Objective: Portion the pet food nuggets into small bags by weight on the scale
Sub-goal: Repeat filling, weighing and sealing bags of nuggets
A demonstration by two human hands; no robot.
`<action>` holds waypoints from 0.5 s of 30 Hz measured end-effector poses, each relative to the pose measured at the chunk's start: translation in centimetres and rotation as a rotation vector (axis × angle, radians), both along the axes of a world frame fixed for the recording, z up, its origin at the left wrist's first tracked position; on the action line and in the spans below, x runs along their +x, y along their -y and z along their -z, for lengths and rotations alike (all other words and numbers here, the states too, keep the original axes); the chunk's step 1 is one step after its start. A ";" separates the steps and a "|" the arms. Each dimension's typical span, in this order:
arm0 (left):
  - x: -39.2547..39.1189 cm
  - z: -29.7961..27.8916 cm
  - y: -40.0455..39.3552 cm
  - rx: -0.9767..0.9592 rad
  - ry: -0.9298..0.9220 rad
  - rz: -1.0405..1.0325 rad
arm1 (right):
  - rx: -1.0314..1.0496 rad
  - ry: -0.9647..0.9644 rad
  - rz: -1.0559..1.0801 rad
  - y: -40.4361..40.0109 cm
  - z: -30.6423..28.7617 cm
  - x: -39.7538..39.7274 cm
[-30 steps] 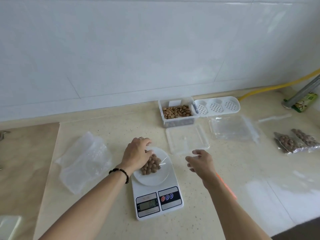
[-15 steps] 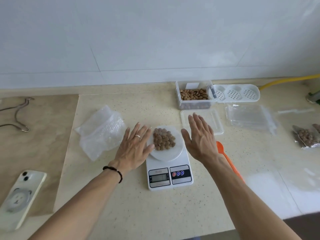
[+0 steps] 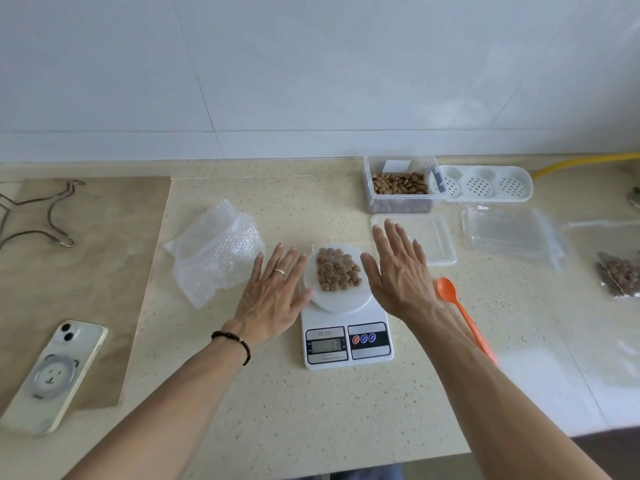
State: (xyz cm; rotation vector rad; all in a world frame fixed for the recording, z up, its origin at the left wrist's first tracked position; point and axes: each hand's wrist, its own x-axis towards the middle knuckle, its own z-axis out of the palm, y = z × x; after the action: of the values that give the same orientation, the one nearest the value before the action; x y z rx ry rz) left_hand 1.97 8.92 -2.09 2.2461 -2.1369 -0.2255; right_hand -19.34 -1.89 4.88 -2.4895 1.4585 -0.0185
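A white digital scale (image 3: 347, 336) stands in the middle of the counter. On its round platform lies a small clear bag of brown nuggets (image 3: 337, 269). My left hand (image 3: 273, 292) lies flat with straight fingers just left of the platform. My right hand (image 3: 401, 270) is spread flat just right of it. Neither hand holds anything. A clear box of nuggets (image 3: 400, 184) stands behind the scale, its lid (image 3: 438, 239) flat in front of it. A stack of empty clear bags (image 3: 512, 233) lies to the right, and filled bags (image 3: 620, 277) at the far right edge.
An orange spoon (image 3: 460, 311) lies right of the scale, partly under my right forearm. Bubble wrap (image 3: 216, 251) sits to the left. A phone (image 3: 55, 374) lies on a brown board (image 3: 86, 237) with a metal wire piece (image 3: 38, 216). A white perforated tray (image 3: 485, 183) is at the back.
My left hand let go of the bag on the scale and both hands opened flat beside the platform. The view shifted, bringing the phone and the board into sight.
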 end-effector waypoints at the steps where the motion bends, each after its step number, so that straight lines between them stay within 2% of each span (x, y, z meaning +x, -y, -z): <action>1: 0.0 0.0 0.1 -0.005 -0.001 0.001 | -0.001 -0.001 -0.002 0.1 0.0 0.0; 10: -1.3 -0.6 2.6 -0.052 -0.043 0.052 | 0.027 0.078 0.066 1.2 0.2 -1.5; 15: -3.7 -2.5 6.2 -0.090 -0.116 0.103 | 0.099 0.268 0.416 2.0 0.4 -4.2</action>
State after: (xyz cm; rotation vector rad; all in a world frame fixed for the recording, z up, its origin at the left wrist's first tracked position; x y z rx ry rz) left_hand -1.73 2.71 0.39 2.0250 -2.1595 -0.2508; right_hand -23.51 -3.92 4.50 -1.9756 1.7730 -0.3334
